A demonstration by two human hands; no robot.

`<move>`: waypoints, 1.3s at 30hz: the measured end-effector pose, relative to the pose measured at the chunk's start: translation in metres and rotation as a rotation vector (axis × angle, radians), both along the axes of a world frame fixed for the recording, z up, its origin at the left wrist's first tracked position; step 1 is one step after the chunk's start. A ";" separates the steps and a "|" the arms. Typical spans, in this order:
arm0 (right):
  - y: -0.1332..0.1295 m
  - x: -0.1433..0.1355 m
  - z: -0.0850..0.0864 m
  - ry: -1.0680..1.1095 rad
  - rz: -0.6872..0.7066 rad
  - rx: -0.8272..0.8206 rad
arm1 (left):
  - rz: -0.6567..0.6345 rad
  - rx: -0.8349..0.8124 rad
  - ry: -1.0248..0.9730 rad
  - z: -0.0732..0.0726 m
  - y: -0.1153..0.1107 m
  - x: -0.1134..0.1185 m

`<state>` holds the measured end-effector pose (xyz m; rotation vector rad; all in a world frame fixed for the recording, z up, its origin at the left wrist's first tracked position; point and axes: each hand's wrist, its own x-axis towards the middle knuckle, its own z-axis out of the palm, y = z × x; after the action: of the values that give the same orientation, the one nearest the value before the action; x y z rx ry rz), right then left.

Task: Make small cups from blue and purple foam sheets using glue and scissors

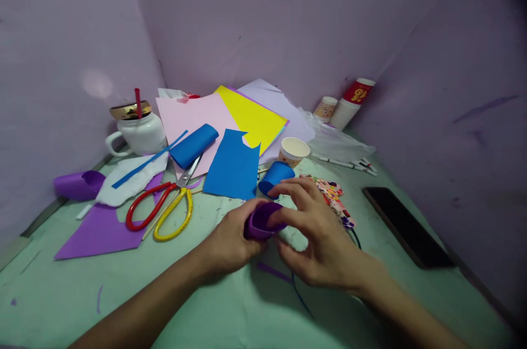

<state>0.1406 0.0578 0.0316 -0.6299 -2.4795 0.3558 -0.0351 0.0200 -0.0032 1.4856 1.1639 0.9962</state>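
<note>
My left hand is wrapped round a purple paper tube, its open end facing up toward me. The index finger of my right hand reaches into that opening, with the thumb near the tube's right side and the other fingers curved above. Just behind the hands lies a blue paper tube, partly hidden by my right fingers. A cut sheet of blue paper rests left of it. Scissors with red and yellow handles lie farther left, blades toward a rolled blue paper piece.
Purple paper and another purple tube lie left, near a white mug. Pink and yellow sheets spread behind. A paper cup, stacked cups, markers and a phone are right.
</note>
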 end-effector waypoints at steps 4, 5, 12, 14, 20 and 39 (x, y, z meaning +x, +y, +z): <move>0.001 0.003 -0.003 0.061 -0.014 -0.118 | 0.050 -0.033 -0.040 0.001 -0.003 -0.002; 0.002 0.006 -0.005 0.124 -0.032 -0.185 | 0.077 -0.049 -0.048 0.001 -0.003 -0.003; 0.005 0.006 -0.030 0.366 -0.167 -0.679 | 0.432 -0.064 0.113 -0.004 0.002 0.002; 0.002 -0.003 -0.033 0.348 -0.165 -0.719 | 0.444 -0.058 0.128 -0.009 0.002 0.009; -0.002 -0.015 -0.037 0.399 -0.154 -0.748 | 0.255 0.068 0.212 -0.025 -0.008 0.015; 0.052 0.021 -0.036 0.499 -0.607 -1.117 | 0.799 -0.376 -0.884 0.025 0.020 -0.029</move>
<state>0.1614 0.1097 -0.0040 -1.4364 -1.3466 1.4445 -0.0644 0.0401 0.0222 0.1472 1.1575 1.6148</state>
